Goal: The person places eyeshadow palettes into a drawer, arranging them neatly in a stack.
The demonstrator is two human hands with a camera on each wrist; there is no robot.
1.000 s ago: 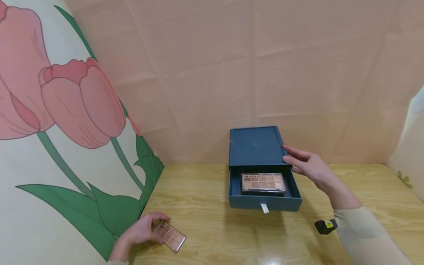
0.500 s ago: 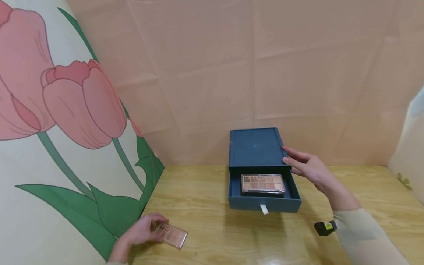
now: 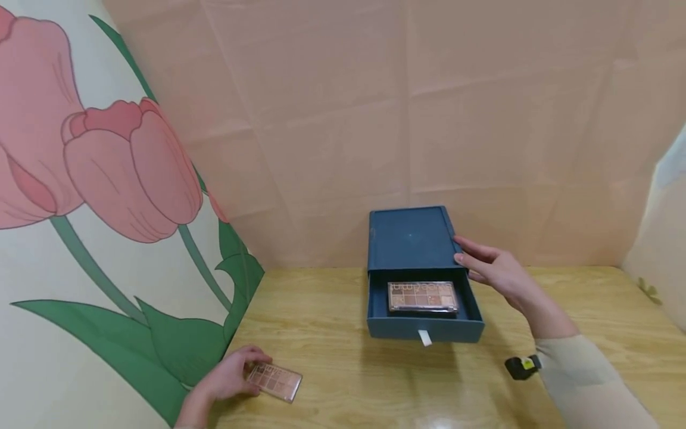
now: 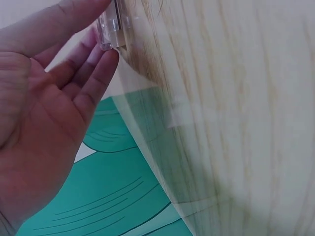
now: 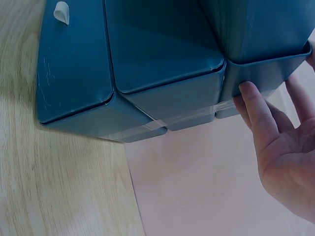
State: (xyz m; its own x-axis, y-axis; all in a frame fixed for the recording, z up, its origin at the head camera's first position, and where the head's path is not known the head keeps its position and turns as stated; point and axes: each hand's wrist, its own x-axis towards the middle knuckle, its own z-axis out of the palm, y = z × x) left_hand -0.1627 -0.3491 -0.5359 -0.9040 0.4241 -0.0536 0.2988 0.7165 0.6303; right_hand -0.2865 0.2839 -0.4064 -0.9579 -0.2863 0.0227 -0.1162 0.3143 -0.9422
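Left hand (image 3: 227, 376) low at the near left of the wooden tabletop (image 3: 343, 369), beside the tulip-printed wall panel (image 3: 107, 238); fingers curled over the near-left end of a clear-lidded eyeshadow palette (image 3: 274, 381), which lies flat on the tabletop and angles out to the right of the hand. Left wrist view: fingertips (image 4: 106, 59) and thumb pinch the palette's clear plastic edge (image 4: 110, 29), palm open toward the camera, rest of the palette out of frame. Wrist low, forearm coming in from the bottom edge. Right hand (image 3: 495, 271) out at the right side of the dark blue drawer box (image 3: 409, 238), fingers nearly straight and spread a little, fingertips touching the right wall of the box's outer sleeve near its front corner; no wrap around it. Right wrist view: one finger (image 5: 256, 113) pressed flat on the blue wall (image 5: 266, 73), palm facing the box, other fingers partly cut off by the frame edge. Right forearm in a beige sleeve (image 3: 584, 381) runs diagonally from the lower right, a small black and yellow wrist device (image 3: 522, 365) at the cuff. The box stands mid-tabletop against the pink back wall (image 3: 407, 119), its drawer (image 3: 426, 328) slid out toward the person, white pull tab (image 3: 425, 338) at the front. A second eyeshadow palette (image 3: 423, 296) lies flat inside the open drawer, well apart from the one under the left hand.
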